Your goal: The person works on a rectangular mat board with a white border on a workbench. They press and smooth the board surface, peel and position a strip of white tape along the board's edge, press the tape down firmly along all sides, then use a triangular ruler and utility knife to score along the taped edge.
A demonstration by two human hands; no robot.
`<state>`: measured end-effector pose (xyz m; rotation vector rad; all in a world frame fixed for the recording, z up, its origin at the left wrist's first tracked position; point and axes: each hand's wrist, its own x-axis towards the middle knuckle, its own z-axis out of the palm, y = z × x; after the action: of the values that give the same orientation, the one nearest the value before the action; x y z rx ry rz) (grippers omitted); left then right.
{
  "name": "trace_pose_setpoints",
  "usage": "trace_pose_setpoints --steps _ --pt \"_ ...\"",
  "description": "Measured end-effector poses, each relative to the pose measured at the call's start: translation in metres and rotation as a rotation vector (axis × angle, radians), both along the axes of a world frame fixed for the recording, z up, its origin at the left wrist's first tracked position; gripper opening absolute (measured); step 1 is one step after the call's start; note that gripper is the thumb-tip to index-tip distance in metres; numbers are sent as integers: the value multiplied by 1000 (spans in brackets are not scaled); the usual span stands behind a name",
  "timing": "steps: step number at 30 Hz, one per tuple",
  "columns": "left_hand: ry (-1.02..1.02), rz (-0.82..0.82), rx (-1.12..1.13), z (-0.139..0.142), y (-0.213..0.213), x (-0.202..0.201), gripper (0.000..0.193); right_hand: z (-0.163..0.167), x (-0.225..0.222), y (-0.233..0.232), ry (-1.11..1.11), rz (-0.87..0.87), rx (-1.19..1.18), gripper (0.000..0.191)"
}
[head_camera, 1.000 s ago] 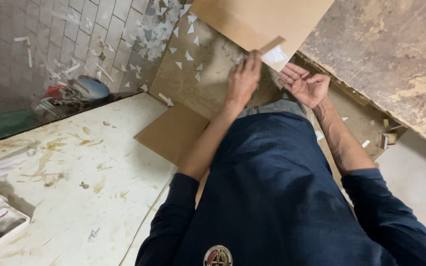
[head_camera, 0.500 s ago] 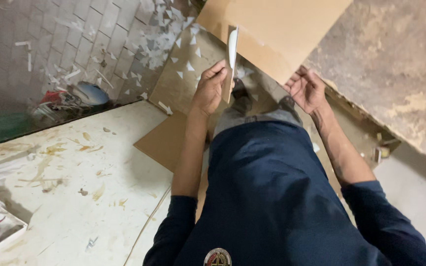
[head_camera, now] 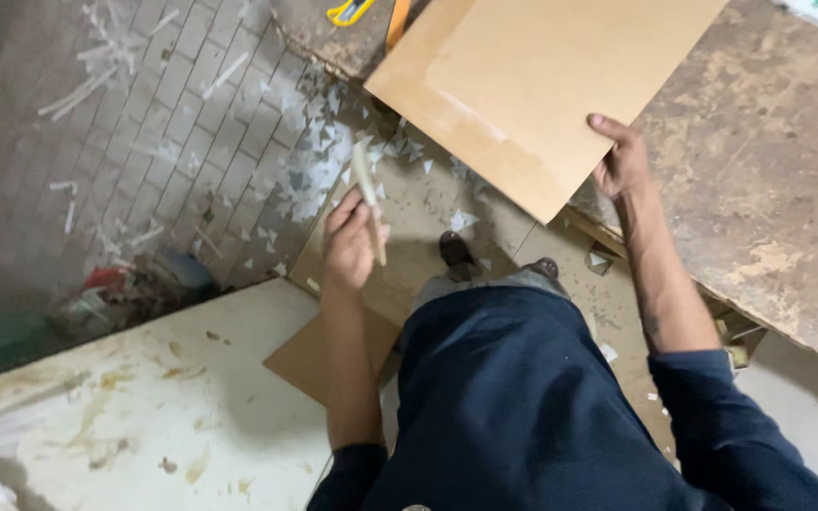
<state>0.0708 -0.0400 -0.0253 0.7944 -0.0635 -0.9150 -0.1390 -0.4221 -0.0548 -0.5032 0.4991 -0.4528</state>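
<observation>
My left hand (head_camera: 348, 244) is closed around a thin pale strip (head_camera: 367, 194) that sticks up and away from me, held out over the floor. My right hand (head_camera: 623, 163) rests on the near right edge of a large tan board (head_camera: 532, 76), which lies on a worn brown workbench (head_camera: 768, 161) and overhangs its edge. My dark blue clothing and shoes fill the lower middle of the view.
White offcut scraps (head_camera: 319, 156) litter the tiled floor. A flat cardboard sheet (head_camera: 314, 355) lies on the floor under my feet. A stained white slab (head_camera: 144, 407) is at lower left. Yellow-handled tools (head_camera: 361, 11) lie at the bench's far end.
My left hand has swung left with the strip, away from the board. My right hand has moved up onto the board's edge. The view has shifted toward the bench.
</observation>
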Motion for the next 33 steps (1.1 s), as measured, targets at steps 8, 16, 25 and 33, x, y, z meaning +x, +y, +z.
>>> trace_pose_setpoints --steps 8,16,25,33 --pt "74 58 -93 -33 23 44 44 -20 45 121 93 -310 -45 60" --pt "-25 138 196 -42 -8 49 34 -59 101 177 143 -190 346 64" --pt "-430 181 257 -37 -50 28 41 -51 118 173 313 243 136 68" --pt "-1331 327 809 -51 -128 5 47 -61 -10 172 538 336 12 54"
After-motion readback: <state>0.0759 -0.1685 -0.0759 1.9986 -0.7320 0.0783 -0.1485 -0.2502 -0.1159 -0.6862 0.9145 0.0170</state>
